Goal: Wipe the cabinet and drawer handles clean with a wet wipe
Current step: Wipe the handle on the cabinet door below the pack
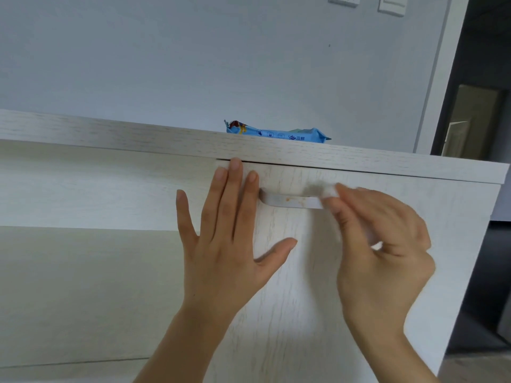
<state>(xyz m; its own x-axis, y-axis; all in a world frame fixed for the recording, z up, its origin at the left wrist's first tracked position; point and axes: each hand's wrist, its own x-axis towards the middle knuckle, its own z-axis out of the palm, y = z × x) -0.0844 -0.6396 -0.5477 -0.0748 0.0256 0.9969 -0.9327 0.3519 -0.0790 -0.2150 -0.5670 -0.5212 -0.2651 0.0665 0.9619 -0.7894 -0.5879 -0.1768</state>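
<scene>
White wet wipe [329, 191] sits pinched in our right hand [381, 244] against the right end of the drawer handle [290, 201]. Our left hand [229, 239] presses flat, fingers spread, on the drawer front [304, 272] beside it.

The right hand [378, 233] is motion-blurred and hides the handle [290, 201]'s right end; the wipe [329, 191] is smeared.
</scene>
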